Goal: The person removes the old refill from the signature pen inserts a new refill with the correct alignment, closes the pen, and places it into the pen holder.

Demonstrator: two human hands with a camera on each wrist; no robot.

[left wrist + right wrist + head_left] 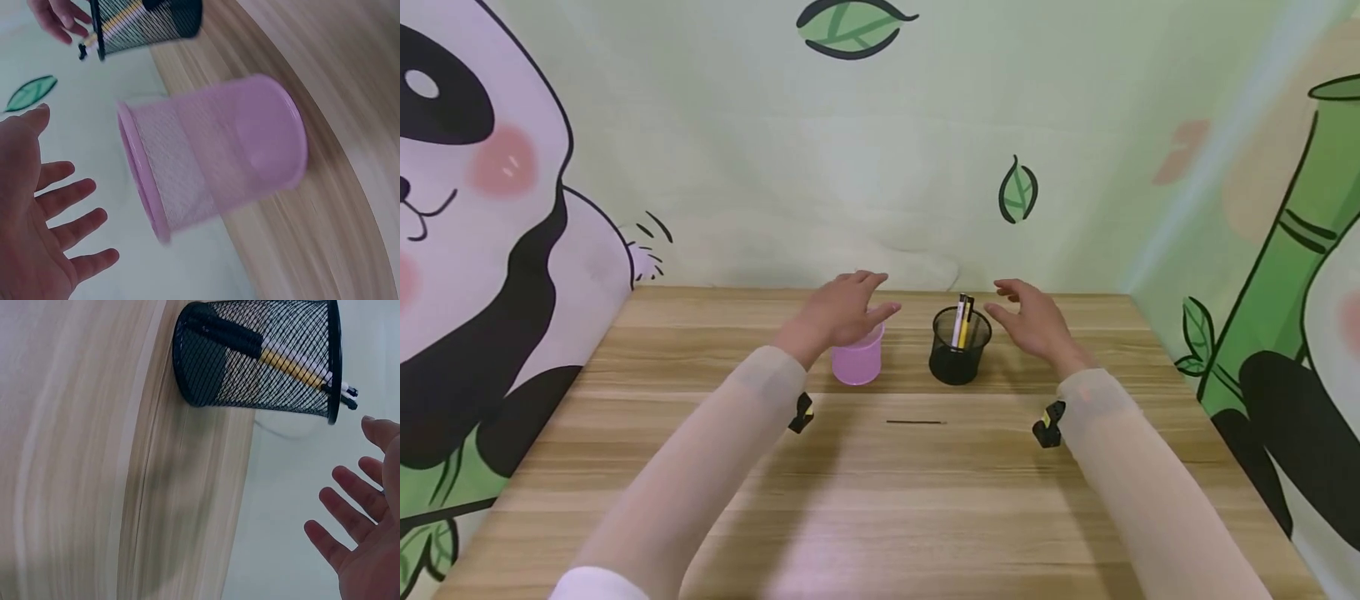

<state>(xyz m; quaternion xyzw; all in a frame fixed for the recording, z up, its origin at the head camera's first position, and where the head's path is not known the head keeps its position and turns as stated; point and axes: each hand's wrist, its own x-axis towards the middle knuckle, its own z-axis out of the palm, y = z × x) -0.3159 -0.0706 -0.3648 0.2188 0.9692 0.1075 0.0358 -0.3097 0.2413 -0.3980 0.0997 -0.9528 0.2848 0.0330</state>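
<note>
Your left hand (842, 308), fingers straight and spread and holding nothing, is near the rim of the pink mesh cup (856, 367), which stands at 11 o'clock from the thin dark stick (916, 422) on the table (925, 525). Your right hand (1033, 321) is empty too, fingers loose and apart, between 2 and 3 o'clock from the black mesh cup (953, 367), itself at 1 o'clock from the stick. If you bring that hand in low toward 9 o'clock, your thumb could catch the pens (958, 323) rising above the rim and tip the cup, which looks light. Your left hand hides part of the pink rim in the head view, so a misjudged drop could knock that cup over. A dragging sleeve (692, 475) could also sweep the stick toward 6 o'clock.
</note>
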